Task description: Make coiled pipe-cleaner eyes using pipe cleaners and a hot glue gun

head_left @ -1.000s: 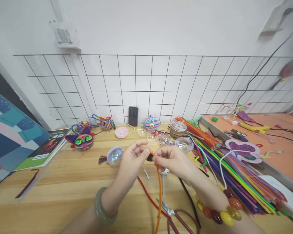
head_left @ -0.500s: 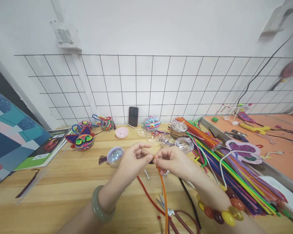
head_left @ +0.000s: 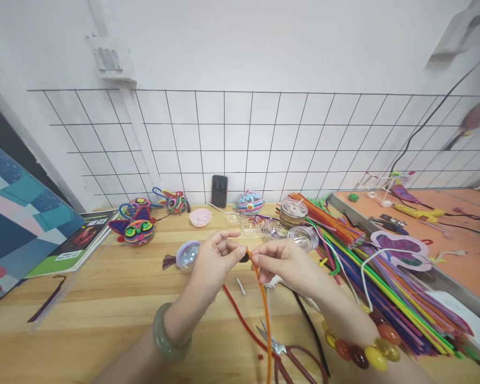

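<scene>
An orange pipe cleaner point(head_left: 266, 309) hangs down from between my two hands, its upper end pinched in the fingertips. My left hand point(head_left: 220, 257) closes thumb and finger on that upper end, beside a small black piece point(head_left: 244, 257) that is partly covered. Just to the right, my right hand point(head_left: 282, 262) pinches the same pipe cleaner a little lower. Below lie red-handled scissors point(head_left: 280, 349), a red pipe cleaner point(head_left: 240, 314) and a black one point(head_left: 312, 330). A small white stick point(head_left: 240, 286) rests on the table under the hands.
Bundled colourful pipe cleaners point(head_left: 400, 298) spread along the right side. A clear dome with lilac rim point(head_left: 188, 255), a pink bowl point(head_left: 200, 217), a phone point(head_left: 220, 191) and a round clear container point(head_left: 293, 213) stand behind. Colourful wrapped ornaments point(head_left: 138, 230) sit left. A yellow glue gun point(head_left: 418, 212) lies right.
Both hands have shifted very slightly, and the upper end of the orange pipe cleaner now sits a little higher and further left between the fingertips. The surrounding things stay put.
</scene>
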`<state>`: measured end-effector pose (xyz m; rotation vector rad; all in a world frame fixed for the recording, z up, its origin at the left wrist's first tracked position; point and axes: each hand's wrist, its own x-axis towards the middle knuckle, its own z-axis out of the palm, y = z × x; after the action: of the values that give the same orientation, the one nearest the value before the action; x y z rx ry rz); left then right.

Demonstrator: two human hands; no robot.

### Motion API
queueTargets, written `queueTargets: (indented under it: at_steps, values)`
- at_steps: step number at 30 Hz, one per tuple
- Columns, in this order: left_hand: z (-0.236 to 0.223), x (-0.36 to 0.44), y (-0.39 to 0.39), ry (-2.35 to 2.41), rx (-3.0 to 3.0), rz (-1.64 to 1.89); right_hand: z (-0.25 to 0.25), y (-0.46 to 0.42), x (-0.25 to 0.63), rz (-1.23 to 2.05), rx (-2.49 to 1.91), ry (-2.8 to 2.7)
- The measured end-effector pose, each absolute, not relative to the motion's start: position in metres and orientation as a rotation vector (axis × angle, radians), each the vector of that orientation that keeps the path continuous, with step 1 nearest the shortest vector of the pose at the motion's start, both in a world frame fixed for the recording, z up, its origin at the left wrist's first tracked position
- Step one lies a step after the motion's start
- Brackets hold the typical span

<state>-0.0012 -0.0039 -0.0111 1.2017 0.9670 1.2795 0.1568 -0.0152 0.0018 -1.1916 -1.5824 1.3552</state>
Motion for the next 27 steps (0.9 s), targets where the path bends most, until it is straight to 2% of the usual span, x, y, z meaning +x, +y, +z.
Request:
queueTargets:
  at_steps: [21, 27]
  values:
    - [-0.0188, -0.0012, -0.0028, 0.815, 1.043, 1.183, -0.0014, -0.0141, 0.154, 1.325, -1.21, -1.56]
    - [-0.0182, 0.0014, -0.0017, 0.879, 1.068, 1.261, -0.0031, -0.0144, 0.1543, 1.328, -1.204, -1.575]
